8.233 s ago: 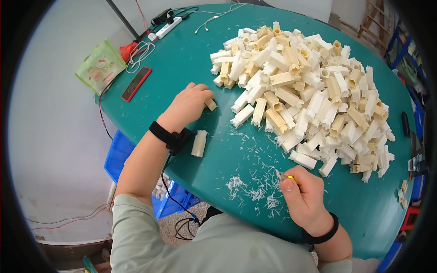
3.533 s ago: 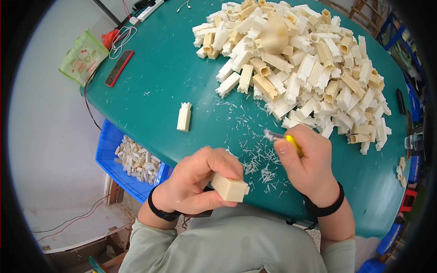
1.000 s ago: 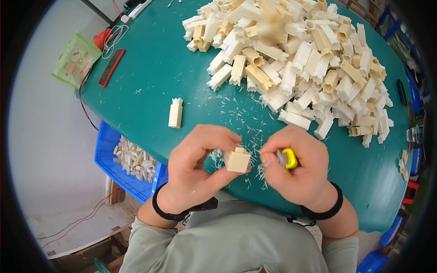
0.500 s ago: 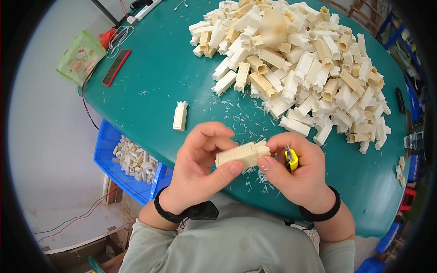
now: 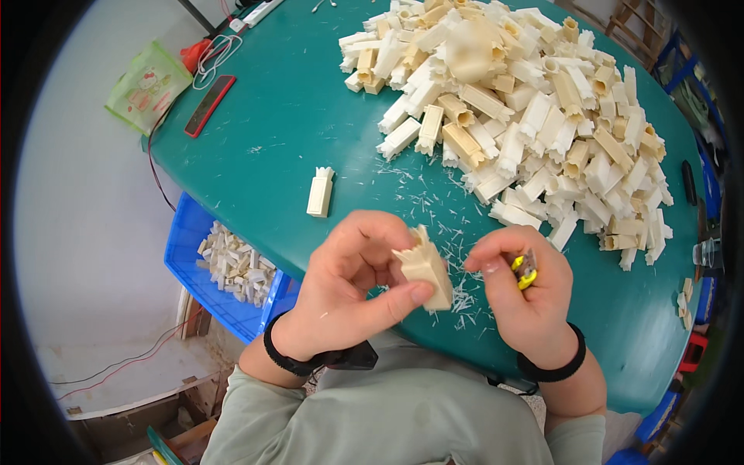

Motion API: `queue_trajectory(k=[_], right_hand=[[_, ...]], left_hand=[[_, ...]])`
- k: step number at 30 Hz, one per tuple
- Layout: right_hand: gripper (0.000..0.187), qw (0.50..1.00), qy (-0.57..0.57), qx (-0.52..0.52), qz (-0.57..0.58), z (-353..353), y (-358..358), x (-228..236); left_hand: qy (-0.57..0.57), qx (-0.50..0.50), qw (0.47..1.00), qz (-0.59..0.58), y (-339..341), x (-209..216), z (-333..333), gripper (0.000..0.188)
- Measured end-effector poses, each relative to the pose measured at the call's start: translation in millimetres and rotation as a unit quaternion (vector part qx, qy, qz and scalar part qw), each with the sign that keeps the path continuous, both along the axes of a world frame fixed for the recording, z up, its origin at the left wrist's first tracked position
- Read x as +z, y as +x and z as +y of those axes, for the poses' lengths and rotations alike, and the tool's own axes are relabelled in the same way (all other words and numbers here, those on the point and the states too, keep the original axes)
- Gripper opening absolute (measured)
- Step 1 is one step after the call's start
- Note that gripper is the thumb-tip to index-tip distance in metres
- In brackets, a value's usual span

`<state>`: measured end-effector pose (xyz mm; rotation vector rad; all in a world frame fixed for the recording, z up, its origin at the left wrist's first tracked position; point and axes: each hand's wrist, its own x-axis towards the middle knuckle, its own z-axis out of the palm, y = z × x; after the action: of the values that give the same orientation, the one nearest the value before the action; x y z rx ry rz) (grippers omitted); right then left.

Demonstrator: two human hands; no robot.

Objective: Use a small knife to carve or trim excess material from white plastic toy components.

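My left hand [image 5: 349,287] pinches cream square tube [image 5: 428,280] between thumb and fingers over green table [image 5: 256,182], jagged end tilted away from me. My right hand [image 5: 535,310], fingers curled round yellow cutter [image 5: 526,277], hangs just beside tube, near white shavings [image 5: 463,299]. Tube pile [image 5: 535,120] lies beyond.

The piece [image 5: 428,275] in the left hand [image 5: 337,283] is cream, and the tool [image 5: 526,273] in the right hand [image 5: 536,302] is bright yellow with a greyish part. The heap [image 5: 535,128] mixes white, ivory and deeper yellowish beige. The tabletop [image 5: 256,182] is deep green, speckled with white shavings [image 5: 463,301]; the lone block [image 5: 319,193] is off-white. The bin [image 5: 186,225] is vivid blue, the phone [image 5: 208,107] black edged in red, the bag [image 5: 147,93] pale green with a reddish printed figure, the wristband [image 5: 554,374] black, the shirt [image 5: 364,422] muted grey-green
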<state>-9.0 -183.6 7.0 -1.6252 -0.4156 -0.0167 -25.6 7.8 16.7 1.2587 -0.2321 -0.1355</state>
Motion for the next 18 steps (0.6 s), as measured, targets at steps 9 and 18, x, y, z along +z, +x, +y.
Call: queue_trajectory(k=[9,18], right_hand=[[0.029,0.994,-0.082,0.067,-0.03,5,-5,14],[0.028,0.992,-0.103,0.028,-0.062,15,-9,8]], left_hand=[[-0.026,0.073,0.989,-0.126,2,-9,5,0.021],[0.117,0.123,0.947,-0.274,1,-10,1,0.019]])
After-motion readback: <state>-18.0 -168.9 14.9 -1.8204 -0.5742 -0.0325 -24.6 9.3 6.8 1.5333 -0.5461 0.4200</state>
